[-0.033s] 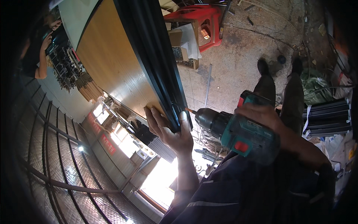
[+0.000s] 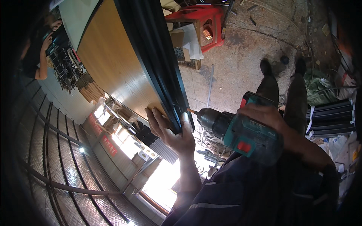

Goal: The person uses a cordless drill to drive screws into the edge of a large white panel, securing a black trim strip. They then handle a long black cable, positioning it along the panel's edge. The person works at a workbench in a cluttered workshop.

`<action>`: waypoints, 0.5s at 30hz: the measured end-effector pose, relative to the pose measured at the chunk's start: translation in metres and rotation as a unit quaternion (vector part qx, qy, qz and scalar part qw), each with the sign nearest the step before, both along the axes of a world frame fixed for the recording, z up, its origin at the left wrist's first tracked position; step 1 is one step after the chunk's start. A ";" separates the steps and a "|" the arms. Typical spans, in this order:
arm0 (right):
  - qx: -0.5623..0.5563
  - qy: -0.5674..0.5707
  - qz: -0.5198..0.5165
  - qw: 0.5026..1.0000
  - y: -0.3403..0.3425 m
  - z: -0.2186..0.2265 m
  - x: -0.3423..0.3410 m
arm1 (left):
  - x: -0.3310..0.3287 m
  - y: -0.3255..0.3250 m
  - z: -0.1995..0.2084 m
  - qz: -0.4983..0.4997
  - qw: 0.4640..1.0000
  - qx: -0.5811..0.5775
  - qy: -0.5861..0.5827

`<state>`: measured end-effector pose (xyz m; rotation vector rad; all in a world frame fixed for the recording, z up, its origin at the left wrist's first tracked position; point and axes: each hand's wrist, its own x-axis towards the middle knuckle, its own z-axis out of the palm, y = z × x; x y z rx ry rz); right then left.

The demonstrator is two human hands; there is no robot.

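My right hand (image 2: 260,116) is wrapped round a teal and black cordless drill (image 2: 250,141) with red parts. Its thin orange-tinted bit (image 2: 193,112) points left at the side of a long black grooved profile (image 2: 154,56), close to the near end. Whether the tip touches the profile or stops just short, I cannot tell. That near end is gripped by my left hand (image 2: 174,137), thumb over the grooved face and fingers on the wood-coloured panel (image 2: 113,56) beside it. My left thumb lies right next to the bit tip.
A red plastic stool (image 2: 217,28) stands at the far side, beside a wooden box (image 2: 188,51) of small parts. On the floor lies a thin metal strip (image 2: 210,84). Bundled black profiles (image 2: 332,118) and a green sack (image 2: 320,88) sit at right. Another person's arm (image 2: 42,62) shows at upper left.
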<state>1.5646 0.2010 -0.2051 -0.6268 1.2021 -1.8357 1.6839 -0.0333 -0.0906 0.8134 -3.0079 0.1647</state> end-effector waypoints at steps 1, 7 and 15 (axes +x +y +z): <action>-0.002 0.006 -0.002 1.000 0.000 -0.001 -0.001 | 0.000 0.001 0.000 0.006 1.000 -0.002 0.000; 0.016 0.011 0.029 0.999 0.000 -0.007 -0.001 | -0.004 0.000 -0.002 -0.016 1.000 0.016 0.015; 0.018 0.026 0.015 0.999 -0.001 -0.011 0.005 | -0.003 0.001 -0.002 -0.022 0.999 0.023 0.022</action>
